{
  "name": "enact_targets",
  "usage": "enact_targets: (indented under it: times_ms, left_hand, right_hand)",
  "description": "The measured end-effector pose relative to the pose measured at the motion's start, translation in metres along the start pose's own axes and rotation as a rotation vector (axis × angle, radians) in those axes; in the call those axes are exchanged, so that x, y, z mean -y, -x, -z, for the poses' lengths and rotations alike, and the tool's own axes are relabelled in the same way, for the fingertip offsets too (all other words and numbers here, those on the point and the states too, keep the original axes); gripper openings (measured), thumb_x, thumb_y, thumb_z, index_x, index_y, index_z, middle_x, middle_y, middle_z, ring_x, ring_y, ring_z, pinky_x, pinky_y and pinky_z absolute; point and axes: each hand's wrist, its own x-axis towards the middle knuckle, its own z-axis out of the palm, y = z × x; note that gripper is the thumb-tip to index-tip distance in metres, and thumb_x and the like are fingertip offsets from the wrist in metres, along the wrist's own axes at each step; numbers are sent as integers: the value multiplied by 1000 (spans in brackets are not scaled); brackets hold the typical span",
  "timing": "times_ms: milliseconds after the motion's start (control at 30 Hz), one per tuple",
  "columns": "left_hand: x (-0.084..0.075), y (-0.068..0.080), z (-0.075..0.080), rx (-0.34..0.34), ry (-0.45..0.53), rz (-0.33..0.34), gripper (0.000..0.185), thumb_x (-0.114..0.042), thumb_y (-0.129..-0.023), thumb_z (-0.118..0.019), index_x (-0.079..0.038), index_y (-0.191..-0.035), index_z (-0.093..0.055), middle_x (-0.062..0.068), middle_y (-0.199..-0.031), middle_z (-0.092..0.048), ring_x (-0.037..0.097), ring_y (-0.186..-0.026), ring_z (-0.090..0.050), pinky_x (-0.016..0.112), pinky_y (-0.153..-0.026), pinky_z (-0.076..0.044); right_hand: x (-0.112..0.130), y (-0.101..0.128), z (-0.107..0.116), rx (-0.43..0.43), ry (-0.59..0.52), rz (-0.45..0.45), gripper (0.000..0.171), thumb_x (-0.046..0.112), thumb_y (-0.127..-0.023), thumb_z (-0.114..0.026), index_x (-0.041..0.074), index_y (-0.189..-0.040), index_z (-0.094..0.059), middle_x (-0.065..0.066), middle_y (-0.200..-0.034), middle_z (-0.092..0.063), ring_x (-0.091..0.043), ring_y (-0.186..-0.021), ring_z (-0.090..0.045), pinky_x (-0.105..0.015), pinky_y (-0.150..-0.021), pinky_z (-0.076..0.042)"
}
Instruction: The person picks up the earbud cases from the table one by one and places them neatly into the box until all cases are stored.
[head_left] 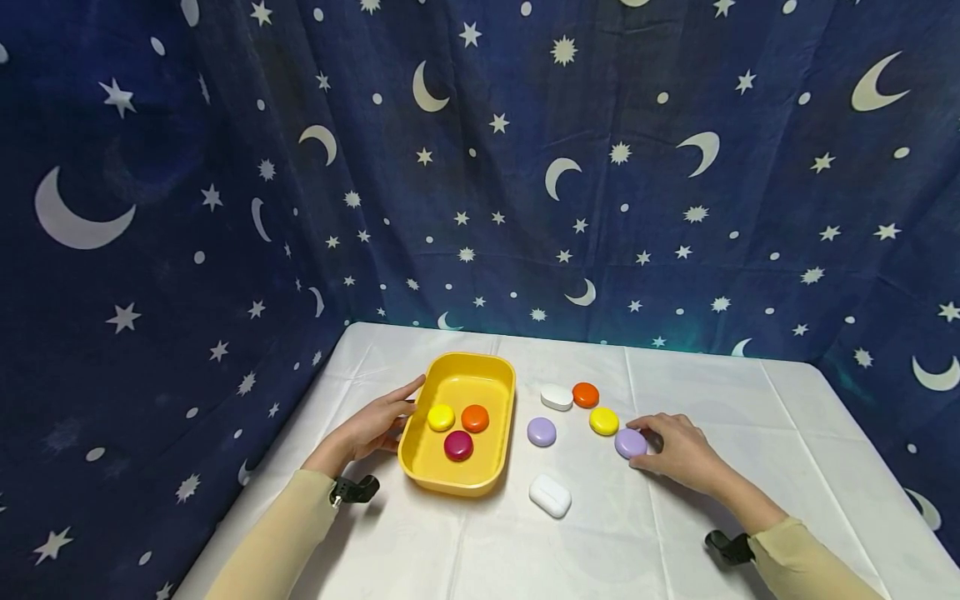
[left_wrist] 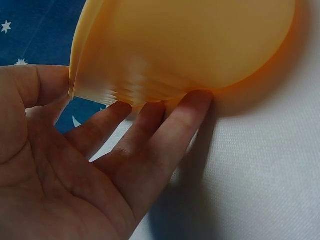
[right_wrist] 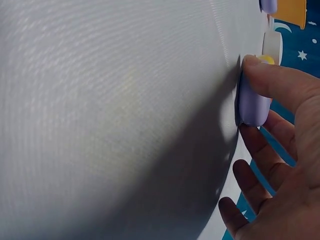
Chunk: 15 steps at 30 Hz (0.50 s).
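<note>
My right hand (head_left: pixel 678 452) pinches a lavender rounded disc (head_left: pixel 630 443) between thumb and fingers at the right of the table. In the right wrist view, that disc (right_wrist: pixel 254 102) stands close on the white cloth, and the other fingers are spread apart. On the left, my left hand (head_left: pixel 375 422) rests against the outer wall of a yellow tray (head_left: pixel 420 475). The left wrist view shows fairly straight fingers (left_wrist: pixel 187 112) touching the tray's side and the thumb at its rim. Inside the tray lie a yellow disc (head_left: pixel 441 417), an orange disc (head_left: pixel 475 418) and a dark red disc (head_left: pixel 458 446).
Between tray and right hand lie a white piece (head_left: pixel 557 397), an orange disc (head_left: pixel 586 395), a yellow disc (head_left: pixel 603 421) and another lavender disc (head_left: pixel 542 432). Nearer sits a white soap-shaped bar (head_left: pixel 551 497). A dark blue star-patterned curtain (head_left: pixel 525 208) rises behind the white-covered table (head_left: pixel 570 567).
</note>
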Motion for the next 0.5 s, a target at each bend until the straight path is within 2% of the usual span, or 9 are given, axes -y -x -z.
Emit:
enact_targets:
  times_ms: [267,500]
  left_hand:
    - [-2,1,-1,-2,9,2,60,-22,-107,-46,-39,-162,-30,17,-160,-38,31,-122,-60,50,-82,-59]
    - [-1,0,-1,5,19,-2,60,-21,-107,-46,-39,-162,-29,18,-160,-37,32,-124,-60,51,-83,-59]
  right_hand:
    - [10,0,14,-76,-28,80,58,33,-77,-90,12,-128,-69,-9,-118,-67,-38,-117,-48,-61,-93,-39]
    - [34,-7,22,-107,-47,164,56,31,-78,-90,16,-128,-70,-6,-119,-67,-36,-119,-46,-62,-96,-35]
